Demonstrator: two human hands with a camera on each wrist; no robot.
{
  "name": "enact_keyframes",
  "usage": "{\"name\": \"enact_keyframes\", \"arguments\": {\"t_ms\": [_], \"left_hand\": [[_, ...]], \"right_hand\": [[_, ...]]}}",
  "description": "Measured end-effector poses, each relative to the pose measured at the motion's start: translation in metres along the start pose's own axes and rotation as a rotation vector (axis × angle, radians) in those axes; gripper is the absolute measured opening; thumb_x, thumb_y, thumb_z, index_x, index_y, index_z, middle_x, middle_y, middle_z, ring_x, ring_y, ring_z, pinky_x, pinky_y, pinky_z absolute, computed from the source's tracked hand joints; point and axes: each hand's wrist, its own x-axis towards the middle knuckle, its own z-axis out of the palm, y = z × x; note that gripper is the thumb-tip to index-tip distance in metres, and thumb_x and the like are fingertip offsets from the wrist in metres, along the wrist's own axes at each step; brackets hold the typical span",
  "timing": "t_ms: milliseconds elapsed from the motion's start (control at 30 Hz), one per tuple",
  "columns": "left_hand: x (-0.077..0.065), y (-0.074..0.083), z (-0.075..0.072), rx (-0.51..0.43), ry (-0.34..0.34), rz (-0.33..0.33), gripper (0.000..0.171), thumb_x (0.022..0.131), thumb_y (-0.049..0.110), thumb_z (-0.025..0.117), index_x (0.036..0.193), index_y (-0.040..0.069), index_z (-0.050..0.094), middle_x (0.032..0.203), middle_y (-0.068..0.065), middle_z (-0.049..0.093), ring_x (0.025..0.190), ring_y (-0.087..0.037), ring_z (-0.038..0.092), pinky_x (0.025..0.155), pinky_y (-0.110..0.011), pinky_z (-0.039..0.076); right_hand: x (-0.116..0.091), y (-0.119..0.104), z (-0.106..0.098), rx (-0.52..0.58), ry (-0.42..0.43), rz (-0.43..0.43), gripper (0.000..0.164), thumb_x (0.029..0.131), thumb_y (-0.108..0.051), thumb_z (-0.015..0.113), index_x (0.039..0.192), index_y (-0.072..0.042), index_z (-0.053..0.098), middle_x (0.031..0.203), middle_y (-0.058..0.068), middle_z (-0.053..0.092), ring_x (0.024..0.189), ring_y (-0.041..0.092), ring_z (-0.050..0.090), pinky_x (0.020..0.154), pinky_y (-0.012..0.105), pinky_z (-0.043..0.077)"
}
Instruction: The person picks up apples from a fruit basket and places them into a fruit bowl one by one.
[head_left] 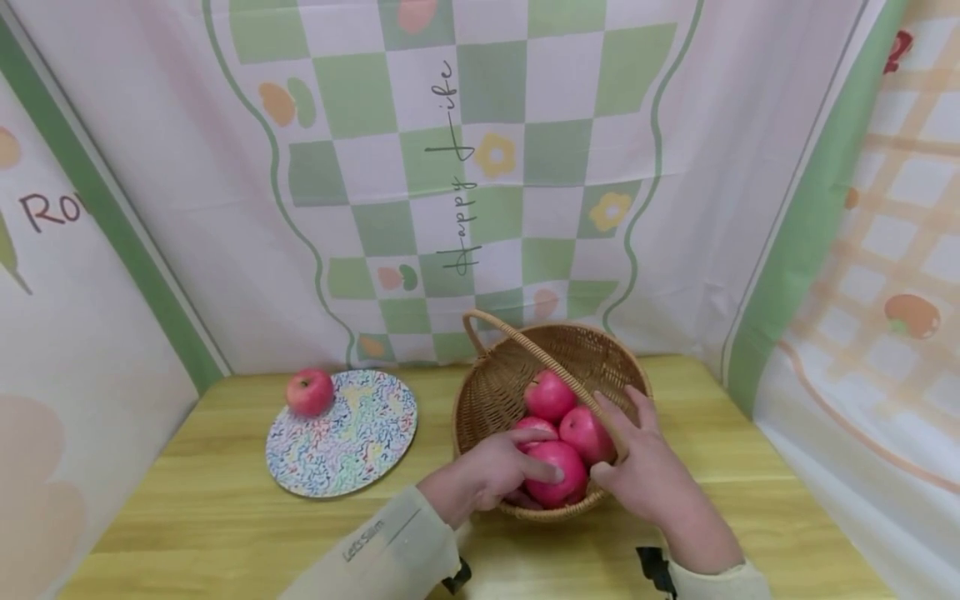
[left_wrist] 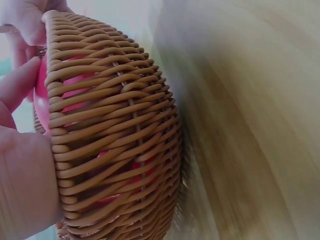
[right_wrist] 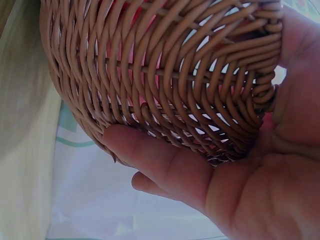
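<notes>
A wicker basket (head_left: 480, 392) with an arched handle holds several red apples. My left hand (head_left: 498, 471) reaches over the near left rim and grips the front apple (head_left: 566, 483), its thumb across the top; its other fingers are partly hidden. At the right side, my right hand (head_left: 637, 467) holds the basket by the rim near the handle's end. In the right wrist view its fingers (right_wrist: 160, 160) lie along the outer weave. The left wrist view shows the woven wall (left_wrist: 115, 130), with red apple skin through the gaps.
Left of the basket lies a round plate (head_left: 352, 450) with a multicoloured pattern. One red apple (head_left: 310, 392) sits at its upper left edge. Printed curtains (head_left: 465, 183) hang behind and at both sides of the wooden table (head_left: 225, 517).
</notes>
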Motion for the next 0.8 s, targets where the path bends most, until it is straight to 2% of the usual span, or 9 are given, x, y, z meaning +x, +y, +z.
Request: {"name": "enact_keyframes", "arguments": {"t_ms": [100,200,267,367,500,567,667,800], "left_hand": [[-0.003,0.002,-0.001,0.024,0.017,0.023,0.050,0.080,0.001,0.079,0.125,0.019,0.067,0.128,-0.014,0.049,0.093,-0.028,0.065,0.068,-0.044,0.060],[-0.008,0.006,-0.001,0.073,0.055,0.049,0.049,0.077,0.003,0.083,0.120,0.022,0.070,0.144,-0.020,0.031,0.097,-0.028,0.061,0.072,-0.042,0.059],[-0.011,0.010,-0.002,0.108,0.080,0.068,0.050,0.075,0.005,0.085,0.120,0.022,0.071,0.148,-0.020,0.020,0.099,-0.028,0.058,0.072,-0.040,0.059],[-0.016,0.017,-0.006,0.113,0.074,0.089,0.057,0.076,0.004,0.084,0.128,0.019,0.067,0.141,-0.020,0.037,0.095,-0.028,0.062,0.069,-0.042,0.060],[-0.020,0.027,-0.016,0.041,0.057,0.101,0.063,0.077,-0.001,0.080,0.135,0.016,0.063,0.124,-0.014,0.055,0.090,-0.030,0.065,0.066,-0.045,0.060],[-0.021,0.031,-0.021,0.004,0.061,0.105,0.065,0.077,-0.003,0.079,0.137,0.016,0.061,0.126,-0.013,0.055,0.092,-0.031,0.065,0.067,-0.046,0.060],[-0.022,0.038,-0.026,-0.019,0.078,0.121,0.065,0.077,-0.004,0.078,0.136,0.018,0.062,0.130,-0.013,0.056,0.100,-0.032,0.062,0.069,-0.047,0.060],[-0.019,0.041,-0.029,0.009,0.119,0.162,0.063,0.076,-0.005,0.079,0.132,0.021,0.065,0.128,-0.011,0.059,0.103,-0.030,0.060,0.071,-0.044,0.059]], "right_hand": [[0.000,0.000,0.000,0.009,-0.008,0.016,0.095,0.076,-0.003,0.074,0.159,-0.010,0.026,0.160,0.025,-0.008,0.057,0.012,0.054,0.060,0.031,0.050],[0.001,0.001,-0.001,0.027,-0.015,0.039,0.095,0.077,-0.003,0.074,0.159,-0.013,0.026,0.160,0.023,-0.008,0.054,0.015,0.054,0.057,0.031,0.050],[0.001,0.001,-0.001,0.022,-0.015,0.052,0.094,0.078,-0.005,0.074,0.159,-0.012,0.027,0.160,0.023,-0.008,0.057,0.017,0.056,0.056,0.032,0.049],[0.001,0.003,-0.001,0.001,-0.008,0.063,0.090,0.078,-0.008,0.074,0.157,-0.010,0.031,0.160,0.024,-0.005,0.067,0.020,0.062,0.060,0.033,0.049],[0.001,0.003,-0.001,-0.003,-0.002,0.062,0.089,0.077,-0.009,0.075,0.156,-0.006,0.032,0.159,0.025,-0.004,0.069,0.018,0.063,0.064,0.034,0.049],[0.002,0.003,-0.001,0.013,-0.005,0.065,0.090,0.077,-0.008,0.075,0.156,-0.007,0.031,0.159,0.025,-0.005,0.063,0.015,0.061,0.062,0.033,0.049],[0.001,0.003,-0.001,0.008,-0.005,0.066,0.090,0.077,-0.008,0.075,0.156,-0.007,0.031,0.159,0.025,-0.004,0.069,0.018,0.063,0.064,0.034,0.050],[0.001,0.004,-0.001,-0.010,-0.003,0.065,0.090,0.077,-0.009,0.075,0.156,-0.007,0.032,0.159,0.025,-0.003,0.075,0.021,0.064,0.067,0.036,0.050]]}}
